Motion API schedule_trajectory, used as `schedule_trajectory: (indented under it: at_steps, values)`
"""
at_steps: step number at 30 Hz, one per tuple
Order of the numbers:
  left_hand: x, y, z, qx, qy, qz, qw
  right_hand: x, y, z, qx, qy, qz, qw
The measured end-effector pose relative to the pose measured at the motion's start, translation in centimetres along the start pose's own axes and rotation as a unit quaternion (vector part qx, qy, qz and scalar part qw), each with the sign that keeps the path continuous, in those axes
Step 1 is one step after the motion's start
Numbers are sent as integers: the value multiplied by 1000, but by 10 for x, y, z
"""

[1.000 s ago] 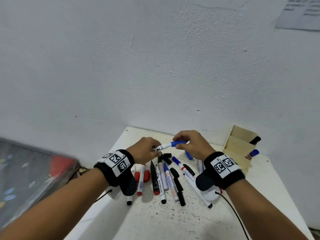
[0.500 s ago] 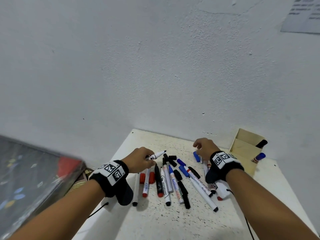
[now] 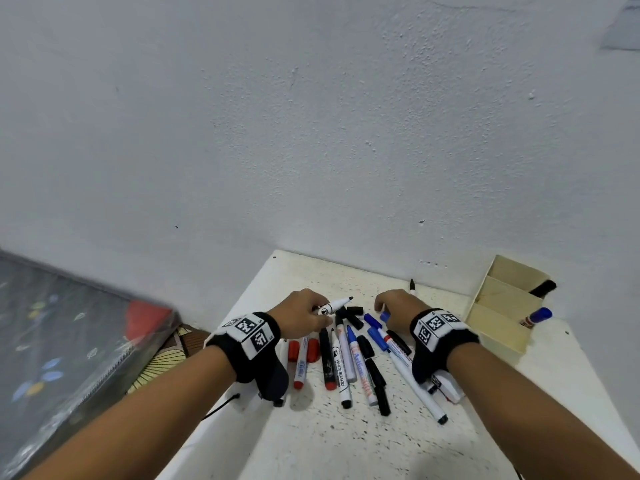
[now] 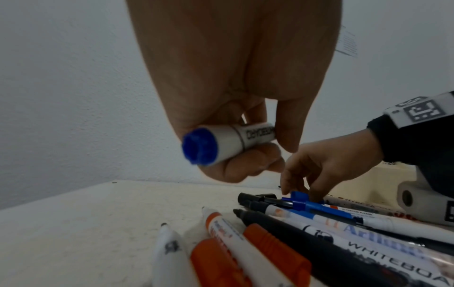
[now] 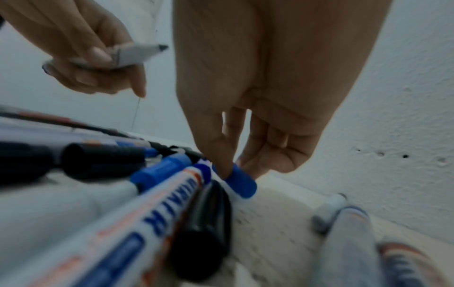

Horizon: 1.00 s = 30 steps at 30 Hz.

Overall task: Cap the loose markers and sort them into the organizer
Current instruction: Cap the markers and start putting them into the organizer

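My left hand [image 3: 320, 315] grips an uncapped white marker [image 3: 336, 305] with a blue end plug [image 4: 200, 145], its dark tip pointing right above the pile. My right hand [image 3: 389, 306] reaches down to the table, where thumb and fingertips [image 5: 222, 165] pinch a loose blue cap [image 5: 242, 184] lying at the far side of the pile. Several loose markers [image 3: 346, 358] and caps lie between my wrists. The cardboard organizer [image 3: 502, 306] stands at the right and holds a black marker [image 3: 542, 288] and a blue-capped marker [image 3: 535, 317].
Two red caps [image 3: 313, 349] and black caps [image 3: 355, 310] lie among the markers on the speckled white table [image 3: 346, 445]. The table meets the wall at the back. A dark patterned mattress [image 3: 52, 341] sits lower at the left.
A second ago both hands held the marker with a blue cap on its tip. The cap came off, and my right hand dropped to the table onto a blue cap.
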<state>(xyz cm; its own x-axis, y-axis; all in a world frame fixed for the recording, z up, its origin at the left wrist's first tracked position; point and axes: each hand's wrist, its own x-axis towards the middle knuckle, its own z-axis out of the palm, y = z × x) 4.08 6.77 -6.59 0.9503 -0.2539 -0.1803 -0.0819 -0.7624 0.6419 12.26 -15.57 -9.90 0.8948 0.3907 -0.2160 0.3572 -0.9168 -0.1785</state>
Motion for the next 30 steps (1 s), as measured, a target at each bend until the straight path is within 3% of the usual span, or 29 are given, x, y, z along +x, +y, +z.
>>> schedule_trajectory:
  at_steps: [5, 8, 15, 21, 27, 30]
  values:
    - [2, 2, 3, -38, -9, 5, 999, -18, -10, -13, 187, 94, -51, 976]
    - [3, 3, 4, -30, -9, 9, 999, -31, -14, -28, 291, 94, -62, 950]
    - [9, 9, 12, -18, -4, 25, 1000, -46, -21, -37, 397, 148, -67, 904]
    - [11, 18, 17, -10, 7, 51, 999, -47, -44, -19, 482, 86, -67, 869]
    - [1, 0, 11, 21, 4, 23, 1000, -40, -9, -22, 451, 147, 28, 880]
    - [-3, -7, 4, 16, 13, 12, 1000, -37, 10, -13, 377, 72, 81, 920]
